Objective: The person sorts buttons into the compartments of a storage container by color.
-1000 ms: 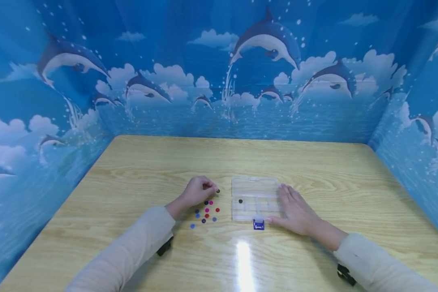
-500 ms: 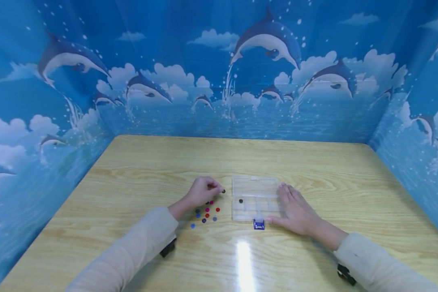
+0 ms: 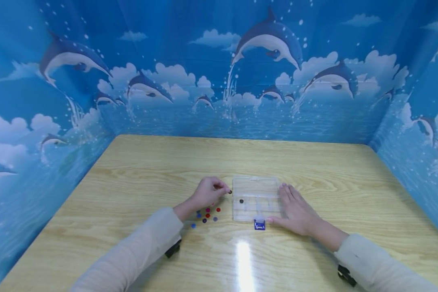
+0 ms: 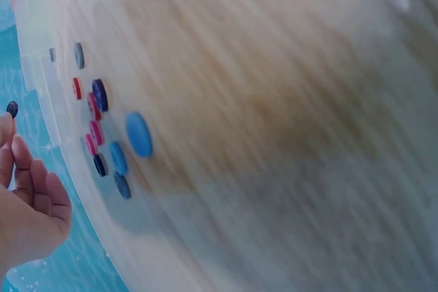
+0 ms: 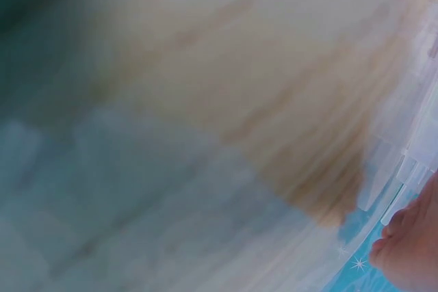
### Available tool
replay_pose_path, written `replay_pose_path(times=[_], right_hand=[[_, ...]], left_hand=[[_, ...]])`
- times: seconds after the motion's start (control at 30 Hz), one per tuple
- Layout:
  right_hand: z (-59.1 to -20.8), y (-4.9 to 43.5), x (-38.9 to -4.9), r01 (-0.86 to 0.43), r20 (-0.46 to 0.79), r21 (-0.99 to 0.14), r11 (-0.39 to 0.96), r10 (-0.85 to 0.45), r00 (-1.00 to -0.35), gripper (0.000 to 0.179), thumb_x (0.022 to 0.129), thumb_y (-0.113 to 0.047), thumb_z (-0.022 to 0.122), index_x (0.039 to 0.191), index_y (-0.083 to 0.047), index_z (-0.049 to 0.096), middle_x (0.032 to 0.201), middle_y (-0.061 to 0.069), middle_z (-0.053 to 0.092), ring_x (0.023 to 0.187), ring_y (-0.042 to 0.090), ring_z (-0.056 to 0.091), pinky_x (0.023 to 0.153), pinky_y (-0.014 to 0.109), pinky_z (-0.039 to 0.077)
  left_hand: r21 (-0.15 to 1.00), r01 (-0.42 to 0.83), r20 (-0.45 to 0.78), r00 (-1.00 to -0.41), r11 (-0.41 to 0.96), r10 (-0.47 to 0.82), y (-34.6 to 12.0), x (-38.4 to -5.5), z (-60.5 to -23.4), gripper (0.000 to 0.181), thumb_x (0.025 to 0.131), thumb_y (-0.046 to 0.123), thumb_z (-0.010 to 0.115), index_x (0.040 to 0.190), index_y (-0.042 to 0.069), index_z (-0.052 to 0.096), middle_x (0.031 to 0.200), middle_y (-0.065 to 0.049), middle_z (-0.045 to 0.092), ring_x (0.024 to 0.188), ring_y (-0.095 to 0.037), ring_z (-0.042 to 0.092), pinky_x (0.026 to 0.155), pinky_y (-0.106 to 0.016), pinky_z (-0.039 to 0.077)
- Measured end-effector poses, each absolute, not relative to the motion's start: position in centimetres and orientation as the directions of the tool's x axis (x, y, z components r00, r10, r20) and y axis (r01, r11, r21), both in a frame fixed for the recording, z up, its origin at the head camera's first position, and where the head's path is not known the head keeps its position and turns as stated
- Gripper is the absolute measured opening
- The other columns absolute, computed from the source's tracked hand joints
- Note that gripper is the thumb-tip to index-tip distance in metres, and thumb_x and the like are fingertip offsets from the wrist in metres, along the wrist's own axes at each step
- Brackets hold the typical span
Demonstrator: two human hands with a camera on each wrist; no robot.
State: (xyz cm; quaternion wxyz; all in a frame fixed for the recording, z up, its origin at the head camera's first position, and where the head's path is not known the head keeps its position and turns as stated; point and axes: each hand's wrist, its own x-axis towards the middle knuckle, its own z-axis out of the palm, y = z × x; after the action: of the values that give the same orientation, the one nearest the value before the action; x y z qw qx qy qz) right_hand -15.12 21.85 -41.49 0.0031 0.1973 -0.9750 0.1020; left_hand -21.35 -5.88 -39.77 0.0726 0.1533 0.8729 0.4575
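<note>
My left hand (image 3: 208,193) pinches a small black button (image 4: 12,109) between thumb and fingertips, just off the left edge of a clear plastic box (image 3: 255,186). The box lies with its lid opened away from me and has divided compartments in the near half. Inside a left compartment sits another black button (image 3: 241,201). Along the right side of the box rests my right hand (image 3: 300,215), its fingers fairly straight and the thumb near the blue latch (image 3: 259,224). In the right wrist view only part of that hand shows at the box's edge.
Loose buttons lie left of the box, partly under the left hand: a light blue one (image 4: 139,135), a grey one (image 4: 79,55), a red one (image 3: 218,209) and several more in pink and dark blue. A dolphin-print curtain (image 3: 190,105) surrounds the wooden table (image 3: 160,158).
My left hand has moved right with the black button, from above the loose buttons to the box's left edge. The right hand and box have stayed put.
</note>
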Motion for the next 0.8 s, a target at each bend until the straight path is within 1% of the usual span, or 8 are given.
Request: replay_pose_path(times=[0.1,0.33,0.5,0.7,0.8], right_hand=[[-41.6,21.9,-15.1,-0.383,0.044,-0.203,0.901,-0.383,-0.923,0.100,0.083,-0.061,0.053,0.138,0.016,0.021,0.147,0.034,0.019,0.137,0.047,0.017,0.112,0.053,0.018],[-41.7,22.0,-15.2,-0.384,0.050,-0.192,0.903,-0.381,-0.923,0.100,0.083,-0.061,0.052,0.138,0.016,0.021,0.146,0.034,0.020,0.137,0.047,0.018,0.111,0.053,0.018],[-41.7,22.0,-15.2,-0.378,0.038,-0.194,0.905,-0.378,-0.925,0.100,0.082,-0.061,0.053,0.139,0.016,0.021,0.147,0.033,0.019,0.137,0.046,0.016,0.112,0.053,0.017],[-41.6,21.9,-15.2,-0.373,0.032,-0.195,0.907,-0.374,-0.927,0.100,0.083,-0.062,0.052,0.139,0.015,0.020,0.147,0.033,0.018,0.138,0.046,0.015,0.112,0.054,0.016],[-41.6,21.8,-15.1,-0.372,0.030,-0.197,0.907,-0.374,-0.927,0.100,0.083,-0.061,0.052,0.139,0.015,0.020,0.148,0.032,0.018,0.138,0.046,0.015,0.112,0.055,0.015]], left_hand=[[0.819,0.201,0.011,-0.942,0.537,0.335,-5.6,-21.3,-39.8,0.010,0.084,0.014,0.066,0.087,0.005,0.068,0.087,-0.006,0.065,0.077,-0.012,0.057,0.066,-0.019,0.050],[0.821,0.225,0.029,-0.934,0.524,0.355,-5.1,-21.0,-39.5,0.011,0.085,0.014,0.065,0.087,0.004,0.068,0.086,-0.007,0.065,0.076,-0.012,0.056,0.063,-0.019,0.049],[0.829,0.209,0.016,-0.936,0.520,0.350,-4.7,-21.0,-39.5,0.009,0.085,0.013,0.065,0.087,0.005,0.068,0.087,-0.007,0.066,0.076,-0.012,0.055,0.063,-0.018,0.048],[0.819,0.234,0.041,-0.935,0.524,0.353,-4.3,-20.9,-39.9,0.008,0.084,0.011,0.066,0.085,0.004,0.069,0.087,-0.008,0.066,0.080,-0.013,0.057,0.070,-0.020,0.049],[0.817,0.244,0.046,-0.931,0.523,0.362,-4.1,-20.9,-40.0,0.007,0.083,0.009,0.066,0.085,0.003,0.069,0.087,-0.009,0.066,0.079,-0.014,0.058,0.071,-0.020,0.050]])
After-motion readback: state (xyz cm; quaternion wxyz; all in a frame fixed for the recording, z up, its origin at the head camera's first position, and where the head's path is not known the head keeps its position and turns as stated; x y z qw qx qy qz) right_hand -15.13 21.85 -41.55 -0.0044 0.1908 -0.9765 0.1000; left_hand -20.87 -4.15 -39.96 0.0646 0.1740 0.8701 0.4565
